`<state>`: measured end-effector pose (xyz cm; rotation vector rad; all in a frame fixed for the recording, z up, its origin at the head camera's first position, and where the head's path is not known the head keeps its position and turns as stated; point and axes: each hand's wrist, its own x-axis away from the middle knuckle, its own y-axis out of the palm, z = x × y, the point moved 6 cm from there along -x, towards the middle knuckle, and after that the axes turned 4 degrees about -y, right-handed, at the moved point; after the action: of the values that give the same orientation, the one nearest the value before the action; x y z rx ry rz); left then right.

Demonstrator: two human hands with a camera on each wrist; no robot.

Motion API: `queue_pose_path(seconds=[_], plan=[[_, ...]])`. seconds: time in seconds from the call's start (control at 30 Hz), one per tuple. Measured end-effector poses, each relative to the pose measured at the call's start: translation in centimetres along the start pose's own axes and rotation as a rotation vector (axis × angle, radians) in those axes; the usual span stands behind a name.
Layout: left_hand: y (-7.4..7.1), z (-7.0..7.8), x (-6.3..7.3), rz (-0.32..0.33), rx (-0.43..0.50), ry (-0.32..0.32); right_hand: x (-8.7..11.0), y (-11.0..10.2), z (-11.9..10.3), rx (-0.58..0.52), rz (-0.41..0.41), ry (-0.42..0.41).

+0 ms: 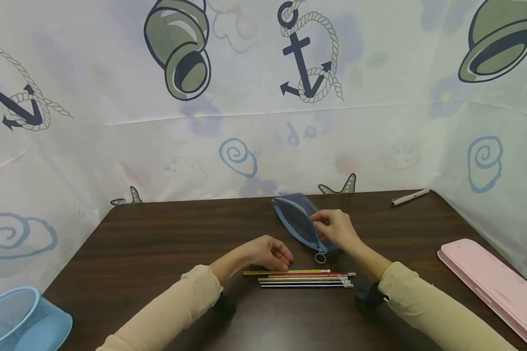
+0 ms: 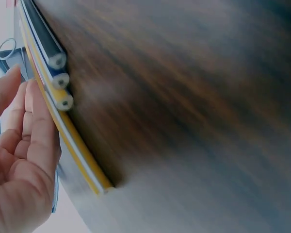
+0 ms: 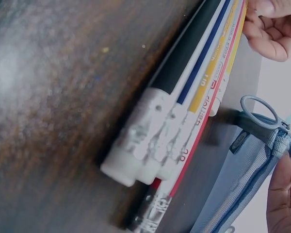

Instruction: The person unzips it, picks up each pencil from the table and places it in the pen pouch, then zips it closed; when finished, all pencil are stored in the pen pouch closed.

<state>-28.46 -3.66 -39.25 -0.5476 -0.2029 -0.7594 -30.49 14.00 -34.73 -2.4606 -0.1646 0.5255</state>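
A blue zippered pencil pouch (image 1: 295,219) lies toward the back of the table, its mouth parted. My right hand (image 1: 336,228) pinches the pouch's right edge between thumb and fingers; the zipper's ring pull (image 3: 258,112) hangs near those fingertips in the right wrist view. Several pencils (image 1: 305,284) lie side by side in front of the pouch, their eraser ends to the right. The farthest one, a yellow pencil (image 1: 308,271), sticks out to the left. My left hand (image 1: 265,252) is just behind it, fingers loosely bent with nothing between them, fingertips right at the pencil.
A light blue mesh pen holder (image 1: 26,319) stands at the front left. On the right edge lies a long pink case (image 1: 494,287). A pale pen (image 1: 410,197) rests at the back right corner. Printed white cloth (image 1: 263,146) walls the table's back and sides.
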Motion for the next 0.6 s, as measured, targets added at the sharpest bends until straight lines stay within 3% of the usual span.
queue_pose_path(seconds=[0.6], plan=[[-0.13, 0.76, 0.51, 0.026, -0.401, 0.173, 0.13, -0.31, -0.06, 0.008, 0.009, -0.007]])
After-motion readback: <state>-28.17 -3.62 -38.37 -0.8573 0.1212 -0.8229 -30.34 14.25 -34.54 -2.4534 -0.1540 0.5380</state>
